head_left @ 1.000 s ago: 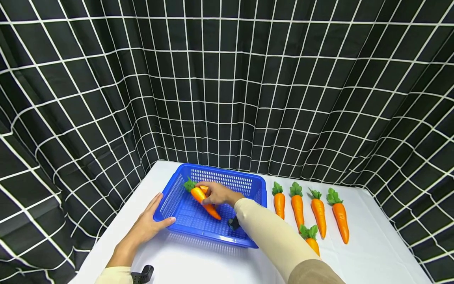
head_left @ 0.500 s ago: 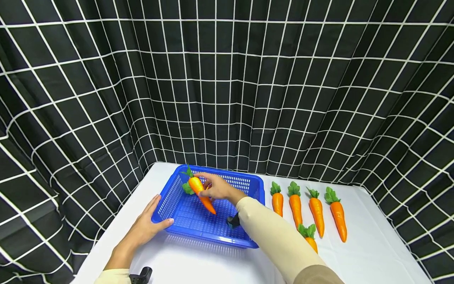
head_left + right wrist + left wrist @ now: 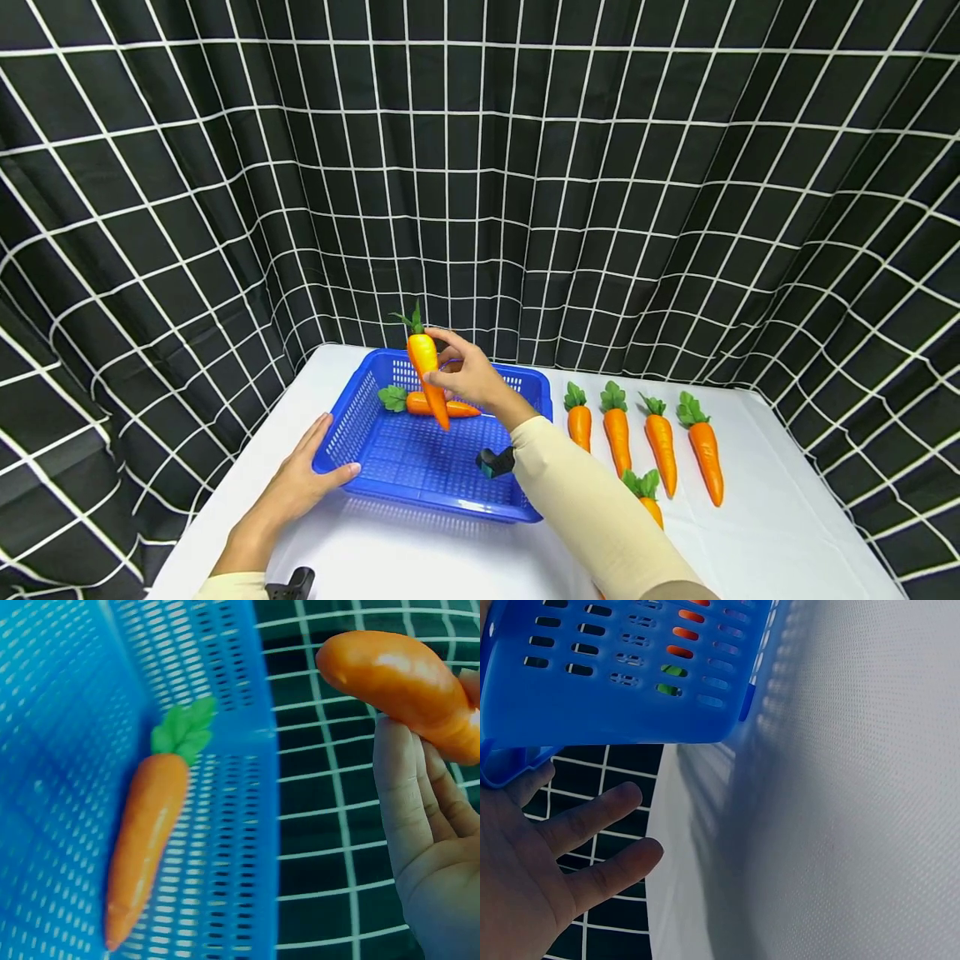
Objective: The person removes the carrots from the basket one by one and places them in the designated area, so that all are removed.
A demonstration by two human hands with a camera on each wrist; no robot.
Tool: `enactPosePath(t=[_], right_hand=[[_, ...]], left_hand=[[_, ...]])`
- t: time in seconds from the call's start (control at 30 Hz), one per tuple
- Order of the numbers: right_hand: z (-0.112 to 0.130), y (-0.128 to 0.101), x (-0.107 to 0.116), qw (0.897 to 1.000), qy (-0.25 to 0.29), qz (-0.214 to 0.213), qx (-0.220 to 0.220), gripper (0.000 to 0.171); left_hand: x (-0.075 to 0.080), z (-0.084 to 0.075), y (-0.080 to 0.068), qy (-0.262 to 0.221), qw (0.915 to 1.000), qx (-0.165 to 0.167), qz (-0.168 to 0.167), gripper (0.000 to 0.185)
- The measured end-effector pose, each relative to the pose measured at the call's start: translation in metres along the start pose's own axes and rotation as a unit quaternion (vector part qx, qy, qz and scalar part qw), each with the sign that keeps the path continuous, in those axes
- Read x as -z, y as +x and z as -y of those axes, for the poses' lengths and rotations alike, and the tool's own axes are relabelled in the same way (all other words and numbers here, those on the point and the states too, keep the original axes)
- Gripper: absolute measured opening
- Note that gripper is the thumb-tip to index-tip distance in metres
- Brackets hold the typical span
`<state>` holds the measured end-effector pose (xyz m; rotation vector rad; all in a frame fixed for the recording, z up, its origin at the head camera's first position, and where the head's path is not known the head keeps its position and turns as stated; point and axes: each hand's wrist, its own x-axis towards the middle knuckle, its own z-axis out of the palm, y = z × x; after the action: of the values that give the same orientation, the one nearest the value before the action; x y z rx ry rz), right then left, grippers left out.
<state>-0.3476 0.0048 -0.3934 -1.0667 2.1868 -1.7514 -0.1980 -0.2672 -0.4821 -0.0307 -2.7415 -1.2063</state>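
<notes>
A carrot [image 3: 425, 358] with a green top is pinched between the thumb and fingers of my right hand [image 3: 476, 377], raised over the back of a blue plastic basket [image 3: 442, 503]. It points tip down; in the right wrist view the held carrot [image 3: 397, 679] shows orange beyond the basket wall. Inside the basket, a second carrot [image 3: 417, 404] lies along the back wall, leaves to the left. My left hand [image 3: 296, 483] rests at the basket's left front corner, thumb at the rim. Its fingers [image 3: 611, 874] are spread and straight in the left wrist view.
Right of the basket, several carrots [image 3: 661, 442] lie in a row on the white tabletop [image 3: 765, 517]. Another carrot [image 3: 651, 505] in front of them is partly covered by the right sleeve [image 3: 592, 508]. A black curtain [image 3: 480, 208] with white grid lines surrounds the table.
My right hand has lifted one carrot up out of the basket, turning it more upright. The carrot left in the basket now shows along the back wall. My left hand stays at the corner.
</notes>
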Motion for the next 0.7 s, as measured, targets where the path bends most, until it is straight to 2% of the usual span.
enactPosePath(t=[0.27,0.5,0.7], right_hand=[[0.029,-0.013,0.008,0.999,0.012,-0.014,0.051,0.067],[0.077,-0.035,0.013,0.995,0.021,-0.023,0.098,0.064],[0.097,-0.047,0.019,0.989,0.017,-0.035,0.14,0.063]], left_hand=[[0.0,0.0,0.0,-0.005,1.0,-0.004,-0.001,0.098],[0.0,-0.002,0.0,-0.007,1.0,-0.002,0.007,0.098],[0.002,-0.005,0.0,-0.005,0.9999,0.004,0.012,0.1]])
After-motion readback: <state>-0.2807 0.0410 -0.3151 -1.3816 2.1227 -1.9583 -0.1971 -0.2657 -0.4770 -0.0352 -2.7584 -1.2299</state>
